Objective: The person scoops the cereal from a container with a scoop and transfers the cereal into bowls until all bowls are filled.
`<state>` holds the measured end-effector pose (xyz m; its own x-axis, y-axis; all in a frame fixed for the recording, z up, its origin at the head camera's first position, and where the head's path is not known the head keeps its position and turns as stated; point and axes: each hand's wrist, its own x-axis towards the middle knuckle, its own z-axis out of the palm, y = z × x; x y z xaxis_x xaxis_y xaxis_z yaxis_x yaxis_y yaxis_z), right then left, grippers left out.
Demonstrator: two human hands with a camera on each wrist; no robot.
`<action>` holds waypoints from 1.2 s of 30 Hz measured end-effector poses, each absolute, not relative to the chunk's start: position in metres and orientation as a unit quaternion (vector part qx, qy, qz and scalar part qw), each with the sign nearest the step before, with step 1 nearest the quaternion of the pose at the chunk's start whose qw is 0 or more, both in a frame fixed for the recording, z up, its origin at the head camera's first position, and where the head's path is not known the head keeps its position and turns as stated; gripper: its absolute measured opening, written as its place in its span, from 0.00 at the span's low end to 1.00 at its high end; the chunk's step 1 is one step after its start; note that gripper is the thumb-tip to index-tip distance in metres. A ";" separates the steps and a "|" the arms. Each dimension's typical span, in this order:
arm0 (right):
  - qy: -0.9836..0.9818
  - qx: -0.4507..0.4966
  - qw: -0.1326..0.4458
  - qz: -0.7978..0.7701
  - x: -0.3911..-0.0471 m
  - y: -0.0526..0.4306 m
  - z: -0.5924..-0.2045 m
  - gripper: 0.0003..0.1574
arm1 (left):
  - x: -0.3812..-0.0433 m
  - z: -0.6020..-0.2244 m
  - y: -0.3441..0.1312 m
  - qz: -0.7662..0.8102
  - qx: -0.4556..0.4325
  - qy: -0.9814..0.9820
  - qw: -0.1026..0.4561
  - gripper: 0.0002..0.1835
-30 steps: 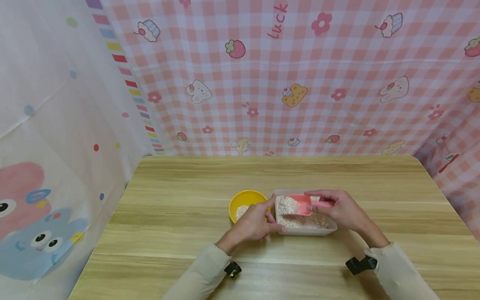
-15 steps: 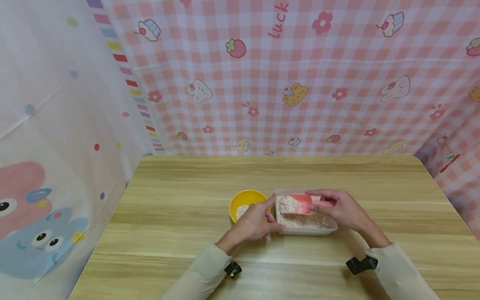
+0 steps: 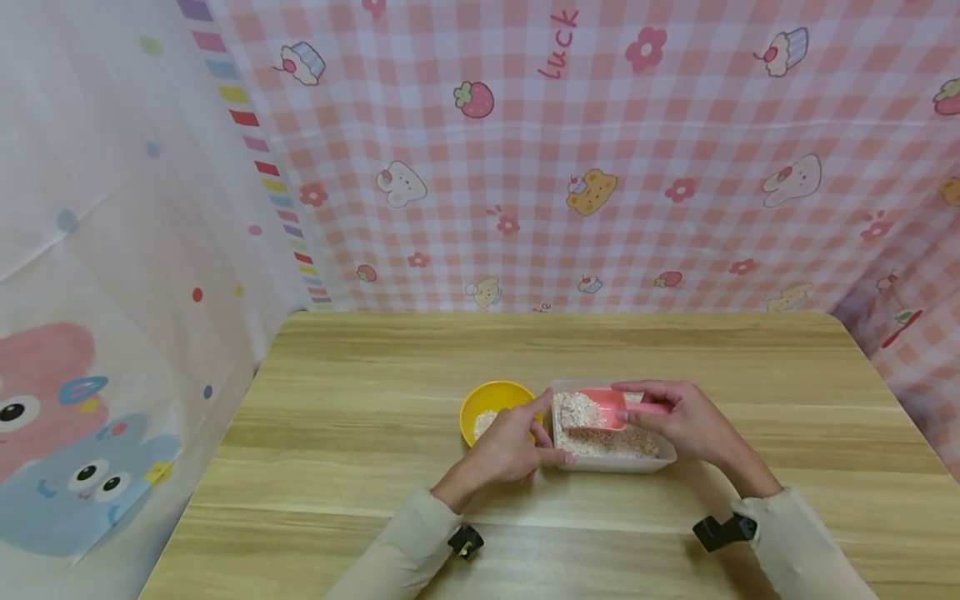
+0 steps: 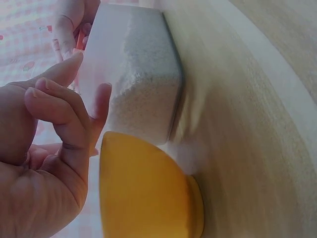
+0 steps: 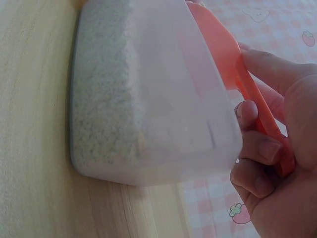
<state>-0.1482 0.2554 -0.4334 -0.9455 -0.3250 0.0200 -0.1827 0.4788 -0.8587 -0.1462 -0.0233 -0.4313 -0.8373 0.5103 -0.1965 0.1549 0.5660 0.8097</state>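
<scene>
My right hand (image 3: 686,421) grips the handle of a pink scoop (image 3: 612,408), which carries a heap of pale oat-like flakes (image 3: 580,410) at the left part of a translucent plastic container (image 3: 618,467). More of the flakes (image 3: 611,444) lie in the container. In the right wrist view the fingers curl round the scoop's handle (image 5: 265,116). My left hand (image 3: 506,446) holds the container's left end, thumb and forefinger spread across it. Below that hand stands a yellow bowl (image 3: 472,404) with some flakes (image 3: 484,422) inside, partly hidden by the hand.
The wooden table (image 3: 360,400) extends to both sides and behind the container. A pink checked curtain (image 3: 525,150) hangs at its back edge, a white printed one (image 3: 150,250) at the left. Dark straps (image 3: 723,531) sit round the sleeved wrists.
Between the frames the scoop rises very slightly with its heap of flakes. Both hands otherwise stay about where they were, and the bowl and container keep their places.
</scene>
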 end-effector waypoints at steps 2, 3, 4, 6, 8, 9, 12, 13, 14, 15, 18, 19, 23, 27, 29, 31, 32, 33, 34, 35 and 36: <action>0.857 -0.149 0.073 -0.487 -0.149 0.255 -0.434 0.26 | -0.146 -0.431 -0.026 0.419 0.192 0.865 0.200 0.53; 0.858 -0.147 0.073 -0.487 -0.149 0.255 -0.434 0.25 | -0.146 -0.430 -0.027 0.419 0.191 0.866 0.197 0.52; 0.858 -0.146 0.073 -0.487 -0.149 0.255 -0.434 0.25 | -0.146 -0.429 -0.029 0.419 0.189 0.867 0.194 0.51; 0.857 -0.147 0.072 -0.488 -0.149 0.255 -0.434 0.25 | -0.145 -0.428 -0.033 0.423 0.184 0.867 0.187 0.50; 0.857 -0.147 0.070 -0.488 -0.149 0.255 -0.434 0.25 | -0.145 -0.426 -0.037 0.427 0.184 0.868 0.174 0.47; 0.857 -0.149 0.069 -0.488 -0.150 0.255 -0.435 0.25 | -0.145 -0.426 -0.040 0.432 0.183 0.867 0.169 0.46; 0.858 -0.150 0.069 -0.487 -0.150 0.254 -0.435 0.26 | -0.145 -0.424 -0.047 0.447 0.187 0.862 0.147 0.43; 0.857 -0.147 0.070 -0.488 -0.149 0.254 -0.435 0.26 | -0.145 -0.423 -0.050 0.452 0.189 0.860 0.139 0.41; 0.857 -0.145 0.071 -0.489 -0.149 0.254 -0.435 0.26 | -0.146 -0.422 -0.053 0.458 0.191 0.859 0.130 0.40; 0.858 -0.144 0.071 -0.488 -0.149 0.254 -0.435 0.26 | -0.146 -0.421 -0.056 0.463 0.190 0.857 0.124 0.39; 0.860 -0.141 0.069 -0.485 -0.149 0.254 -0.435 0.26 | -0.146 -0.418 -0.065 0.473 0.191 0.855 0.098 0.36; 0.861 -0.142 0.068 -0.484 -0.149 0.254 -0.435 0.26 | -0.147 -0.418 -0.068 0.474 0.191 0.855 0.088 0.35; 0.864 -0.147 0.062 -0.478 -0.149 0.254 -0.435 0.26 | -0.149 -0.420 -0.081 0.476 0.181 0.859 0.062 0.34; 0.862 -0.148 0.063 -0.480 -0.149 0.254 -0.435 0.25 | -0.151 -0.426 -0.092 0.474 0.162 0.863 0.058 0.35; 0.860 -0.148 0.065 -0.483 -0.149 0.254 -0.434 0.25 | -0.153 -0.429 -0.096 0.474 0.156 0.865 0.057 0.36; 0.860 -0.148 0.067 -0.483 -0.150 0.254 -0.434 0.25 | -0.154 -0.433 -0.101 0.472 0.152 0.866 0.059 0.38; 0.861 -0.146 0.068 -0.483 -0.150 0.254 -0.434 0.25 | -0.155 -0.435 -0.103 0.470 0.151 0.868 0.060 0.39; 0.861 -0.145 0.068 -0.482 -0.150 0.255 -0.434 0.25 | -0.156 -0.438 -0.105 0.467 0.150 0.869 0.063 0.40; 0.862 -0.145 0.068 -0.482 -0.150 0.255 -0.434 0.26 | -0.157 -0.439 -0.107 0.464 0.150 0.871 0.069 0.42; 0.862 -0.144 0.068 -0.480 -0.150 0.255 -0.434 0.26 | -0.158 -0.442 -0.108 0.461 0.152 0.871 0.076 0.44; 0.863 -0.143 0.068 -0.479 -0.150 0.255 -0.434 0.26 | -0.159 -0.444 -0.110 0.458 0.152 0.872 0.085 0.46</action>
